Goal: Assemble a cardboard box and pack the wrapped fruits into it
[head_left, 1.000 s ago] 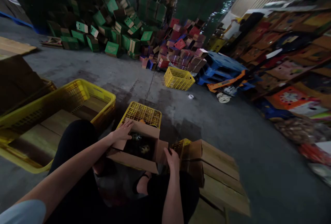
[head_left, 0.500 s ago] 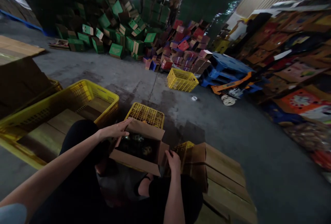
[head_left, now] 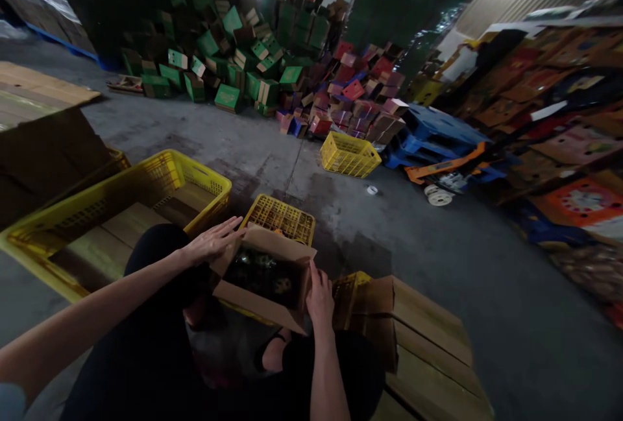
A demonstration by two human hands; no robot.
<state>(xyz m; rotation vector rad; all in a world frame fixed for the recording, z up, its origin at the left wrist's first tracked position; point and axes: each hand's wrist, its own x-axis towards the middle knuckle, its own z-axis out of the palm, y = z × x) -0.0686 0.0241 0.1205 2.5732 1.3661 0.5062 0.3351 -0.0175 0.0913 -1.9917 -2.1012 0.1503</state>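
Observation:
A brown cardboard box (head_left: pixel 257 301) with its flaps up sits in front of my knees, and dark round items show inside it. My left hand (head_left: pixel 214 242) lies flat with fingers stretched against the box's left flap. My right hand (head_left: pixel 318 294) presses on the right flap, fingers together and bent over its edge. The box rests partly on a small yellow plastic crate (head_left: pixel 280 216).
A large yellow crate (head_left: pixel 146 187) holding flat cardboard stands at my left. Stacked flat cartons (head_left: pixel 418 336) lie at my right. Further off are another yellow crate (head_left: pixel 348 155), a blue pallet (head_left: pixel 433 126), a tape roll (head_left: pixel 372 190) and heaps of green and red boxes (head_left: pixel 253 51).
My left hand has lifted off the box's far flap and now pushes the left flap up. My right hand has moved the right flap inward. The view has shifted slightly.

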